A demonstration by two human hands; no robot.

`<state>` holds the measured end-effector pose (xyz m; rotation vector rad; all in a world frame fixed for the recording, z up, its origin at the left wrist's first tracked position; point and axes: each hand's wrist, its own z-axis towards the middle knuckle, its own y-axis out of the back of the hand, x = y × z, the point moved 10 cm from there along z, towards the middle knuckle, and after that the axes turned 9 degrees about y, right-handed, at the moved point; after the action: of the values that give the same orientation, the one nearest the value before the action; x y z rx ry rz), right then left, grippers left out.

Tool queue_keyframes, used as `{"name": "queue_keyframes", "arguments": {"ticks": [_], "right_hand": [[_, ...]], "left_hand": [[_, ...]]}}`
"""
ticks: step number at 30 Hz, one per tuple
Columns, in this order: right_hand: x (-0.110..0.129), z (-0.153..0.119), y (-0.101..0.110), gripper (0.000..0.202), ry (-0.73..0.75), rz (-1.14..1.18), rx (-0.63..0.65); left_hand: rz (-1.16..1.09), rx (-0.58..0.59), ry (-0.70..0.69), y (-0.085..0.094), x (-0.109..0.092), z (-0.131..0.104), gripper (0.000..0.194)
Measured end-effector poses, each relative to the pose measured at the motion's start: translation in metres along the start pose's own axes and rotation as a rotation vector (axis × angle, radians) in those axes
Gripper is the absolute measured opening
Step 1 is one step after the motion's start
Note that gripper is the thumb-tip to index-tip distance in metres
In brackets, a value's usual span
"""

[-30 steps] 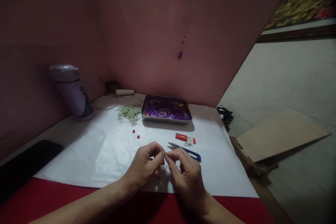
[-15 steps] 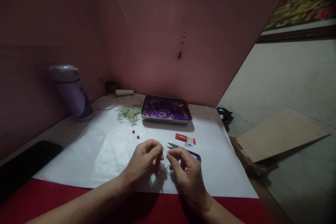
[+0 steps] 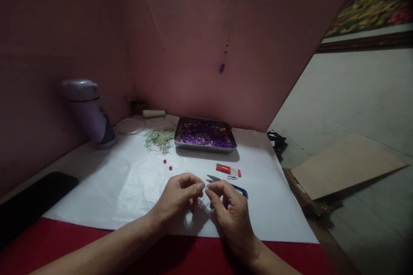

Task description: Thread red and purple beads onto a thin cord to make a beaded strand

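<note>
My left hand (image 3: 182, 191) is closed in a pinch, thumb against forefinger, over the white sheet. Facing it almost tip to tip, my right hand (image 3: 229, 210) pinches too. A thin pale thread (image 3: 205, 187) runs between the fingertips, too fine to see clearly; loose clear strands (image 3: 201, 204) hang below the hands. Just behind my right hand lie thread snips (image 3: 213, 178) with a blue handle (image 3: 241, 190), partly covered by that hand. Beyond them is a flat red packet (image 3: 228, 169) with a small metallic piece (image 3: 232, 177) beside it. Two red beads (image 3: 170, 168) lie past my left hand.
A metal tray (image 3: 206, 149) of purple beads stands at the back, a tangle of green threads (image 3: 159, 139) to its left. A purple bottle (image 3: 92, 116) and a black phone-like slab (image 3: 38, 200) are at the left. A beaded strand (image 3: 222, 68) hangs before the pink wall.
My left hand has shifted slightly right and down, bringing its fingertips closer to those of my right hand. Less thread shows between them. The right hand has barely moved.
</note>
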<state>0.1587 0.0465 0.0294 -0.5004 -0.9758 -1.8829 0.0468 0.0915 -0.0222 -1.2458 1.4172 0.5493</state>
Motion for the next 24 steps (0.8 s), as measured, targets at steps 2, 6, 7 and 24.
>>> {"name": "queue_keyframes", "arguments": {"ticks": [2, 6, 7, 24], "right_hand": [[0.002, 0.000, 0.000, 0.011, 0.016, -0.005, 0.001], [0.005, 0.002, 0.004, 0.007, 0.035, 0.009, -0.024], [0.006, 0.004, 0.005, 0.010, 0.036, 0.031, -0.026], [0.047, 0.050, 0.005, 0.012, -0.214, 0.459, 0.045]], "left_hand": [[0.082, -0.042, -0.044, 0.003, -0.005, -0.002, 0.024], [0.207, -0.114, -0.184, 0.003, -0.029, -0.013, 0.021], [0.243, -0.129, -0.231, 0.002, -0.036, -0.016, 0.019], [0.127, 0.272, -0.244, -0.041, -0.045, -0.023, 0.041]]}}
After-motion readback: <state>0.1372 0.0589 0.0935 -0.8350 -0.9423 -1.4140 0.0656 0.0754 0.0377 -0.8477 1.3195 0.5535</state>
